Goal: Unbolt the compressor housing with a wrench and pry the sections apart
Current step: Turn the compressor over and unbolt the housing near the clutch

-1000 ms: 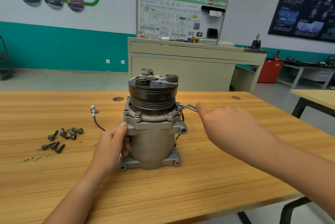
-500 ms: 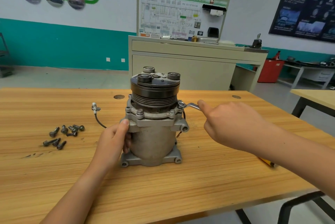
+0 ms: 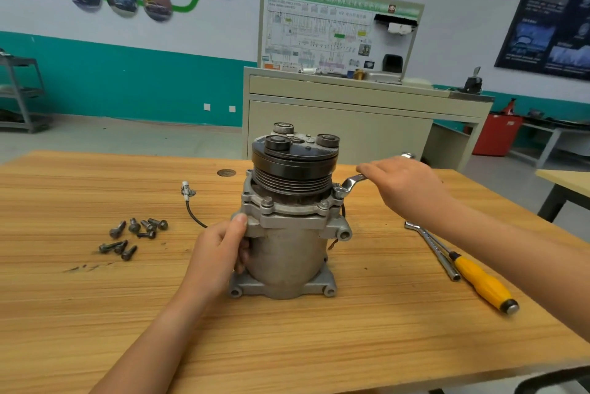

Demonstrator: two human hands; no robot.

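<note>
Swung rearward, the wrench (image 3: 349, 183) angles back-right from its flange bolt (image 3: 339, 192) under the right hand (image 3: 405, 187), fingers (image 3: 367, 168) curled together over it, while the left hand (image 3: 220, 250) grips the compressor housing (image 3: 287, 253).

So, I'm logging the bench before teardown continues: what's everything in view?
compressor: one, grey with black pulley, upright mid-table
wrench: one, silver, on a bolt at the compressor's right
loose bolts: about eight, dark, table left
screwdriver: one, yellow handle, table right
socket bar: one, silver, beside the screwdriver
plug lead: one, white plug, black wire, left of compressor
table: one, wooden, under everything
left hand: one, grips the compressor
right hand: one, holds the wrench
</note>
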